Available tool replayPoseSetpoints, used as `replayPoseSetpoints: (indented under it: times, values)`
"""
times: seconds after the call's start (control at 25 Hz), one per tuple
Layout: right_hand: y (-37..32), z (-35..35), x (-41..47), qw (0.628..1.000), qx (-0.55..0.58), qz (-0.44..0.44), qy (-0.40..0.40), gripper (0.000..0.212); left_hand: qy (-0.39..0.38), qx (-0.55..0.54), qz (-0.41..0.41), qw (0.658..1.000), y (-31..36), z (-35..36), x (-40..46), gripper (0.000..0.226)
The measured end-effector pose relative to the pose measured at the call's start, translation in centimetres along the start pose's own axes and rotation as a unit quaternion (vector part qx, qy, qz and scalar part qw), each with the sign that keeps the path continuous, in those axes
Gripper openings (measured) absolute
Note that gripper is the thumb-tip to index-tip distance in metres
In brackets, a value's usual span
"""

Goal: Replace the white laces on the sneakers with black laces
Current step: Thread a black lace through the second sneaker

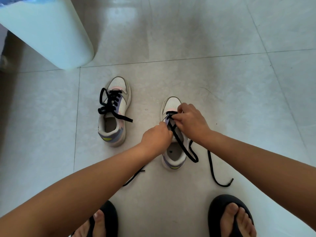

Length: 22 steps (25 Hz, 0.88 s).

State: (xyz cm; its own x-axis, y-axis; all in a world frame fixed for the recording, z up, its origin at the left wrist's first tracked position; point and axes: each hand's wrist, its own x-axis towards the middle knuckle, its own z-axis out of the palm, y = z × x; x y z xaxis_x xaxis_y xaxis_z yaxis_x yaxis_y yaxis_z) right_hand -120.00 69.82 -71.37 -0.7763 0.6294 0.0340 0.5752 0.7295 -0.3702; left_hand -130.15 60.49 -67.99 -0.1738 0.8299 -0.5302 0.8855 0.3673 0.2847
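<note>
So over on the far left there's a pale rounded bin or appliance (51, 29) standing on the grey tiled floor (222, 40). Next along, the left sneaker (113, 112) already has its black lace (109, 104) threaded through, with the ends flopping loose over the side. Then the left hand (156, 138), fingers curled, pinching the edge of the right sneaker (173, 134) by the eyelets. Right hand (192, 121) pinches the other black lace (181, 142) just above the tongue; only the lowest row looks laced, and its loose ends trail across the floor on both sides. Down at the bottom, two feet in black flip-flops (229, 218).
</note>
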Motion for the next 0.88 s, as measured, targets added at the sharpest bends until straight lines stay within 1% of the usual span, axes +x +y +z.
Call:
replayPoseSetpoints:
  times: [0.04,0.12,0.2,0.28,0.32,0.36,0.44,0.48,0.52,0.56,0.64,0.68,0.72,0.76,0.8,0.88]
  values:
    - [0.0,0.4,-0.3,1.000,0.023,0.002,0.013,0.018,-0.001,0.012,0.008,1.000,0.0,-0.1,0.0,0.028]
    - [-0.6,0.5,-0.5,0.994,0.097,0.056,-0.010,0.019,0.003,0.039,0.018,0.999,0.0,-0.2,0.1,0.029]
    - [-1.1,0.5,-0.2,0.969,0.175,0.172,-0.034,0.016,0.011,0.065,0.024,0.998,-0.2,0.0,0.2,0.031]
    - [-1.4,0.7,1.0,0.933,0.205,0.295,-0.038,0.013,0.018,0.063,0.029,0.997,-0.2,0.2,0.2,0.030]
    - [-1.5,0.8,1.4,0.922,0.202,0.329,-0.037,0.015,0.021,0.050,0.029,0.998,-0.1,0.3,0.1,0.029]
    - [-1.5,1.0,1.7,0.919,0.189,0.345,-0.037,0.017,0.022,0.034,0.024,0.999,0.0,0.4,0.0,0.028]
    - [-1.6,1.1,1.8,0.922,0.164,0.347,-0.048,0.011,0.025,-0.023,-0.011,0.999,0.0,0.5,-0.3,0.026]
    - [-1.7,1.0,1.6,0.920,0.173,0.347,-0.051,0.007,0.027,-0.057,-0.035,0.997,0.0,0.5,-0.4,0.026]
    - [-1.7,0.7,1.3,0.913,0.206,0.349,-0.046,0.003,0.030,-0.090,-0.056,0.994,0.1,0.5,-0.4,0.027]
    - [-1.5,0.4,1.0,0.896,0.257,0.360,-0.036,0.006,0.032,-0.116,-0.073,0.990,0.1,0.5,-0.5,0.027]
    - [-1.0,-0.4,0.6,0.840,0.378,0.388,-0.006,0.019,0.038,-0.146,-0.091,0.984,0.3,0.6,-0.6,0.026]
    - [-0.7,-0.9,0.4,0.817,0.417,0.398,0.002,0.019,0.044,-0.150,-0.094,0.983,0.3,0.6,-0.8,0.026]
    - [-0.5,-1.4,0.2,0.812,0.425,0.400,-0.005,0.018,0.050,-0.142,-0.093,0.984,0.4,0.7,-1.0,0.029]
    - [-0.5,-1.9,-0.2,0.821,0.412,0.394,-0.028,0.019,0.051,-0.124,-0.094,0.986,0.5,0.8,-1.4,0.034]
    - [-0.7,-2.4,-0.7,0.840,0.384,0.379,-0.064,0.023,0.042,-0.107,-0.100,0.988,0.5,1.1,-1.7,0.042]
    - [-1.4,-2.9,-1.8,0.885,0.298,0.326,-0.147,0.032,-0.024,-0.088,-0.125,0.988,0.2,1.6,-2.1,0.055]
